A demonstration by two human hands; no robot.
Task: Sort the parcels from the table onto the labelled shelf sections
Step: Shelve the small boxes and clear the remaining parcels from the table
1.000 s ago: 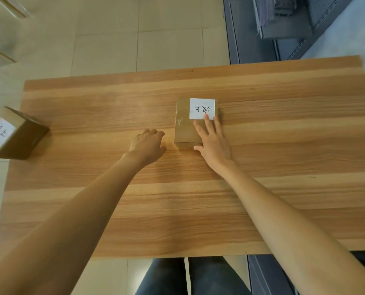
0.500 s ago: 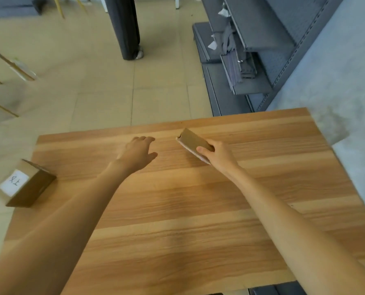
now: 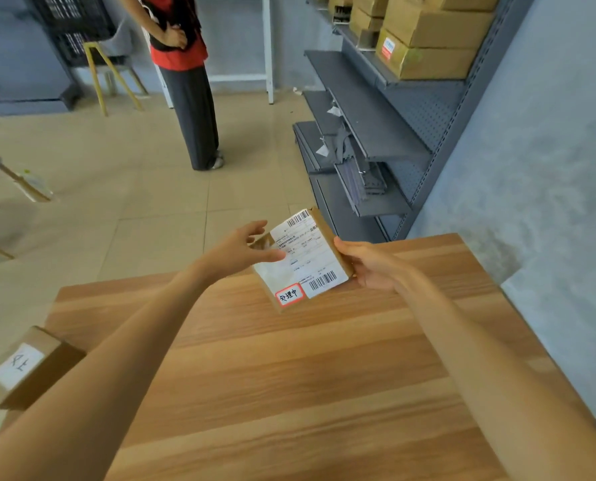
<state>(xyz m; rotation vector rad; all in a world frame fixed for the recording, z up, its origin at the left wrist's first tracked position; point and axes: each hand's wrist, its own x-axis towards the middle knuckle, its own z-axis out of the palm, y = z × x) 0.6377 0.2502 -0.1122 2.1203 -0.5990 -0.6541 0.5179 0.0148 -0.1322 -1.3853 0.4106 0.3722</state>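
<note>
At frame centre I see my right hand (image 3: 369, 269) gripping the flat brown cardboard parcel (image 3: 303, 258) by its edge, tilted above the wooden worktop (image 3: 289, 376); my left hand (image 3: 237, 249), fingers spread, touches its label side. Another brown box (image 3: 29, 368) sits lower left.

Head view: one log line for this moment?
stage: label check | right hand: holds parcel | left hand: touches it | second parcel: on table

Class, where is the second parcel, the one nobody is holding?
In the head view the second parcel sits at the table's near-left corner, overhanging its edge, just left of the left forearm.
</note>
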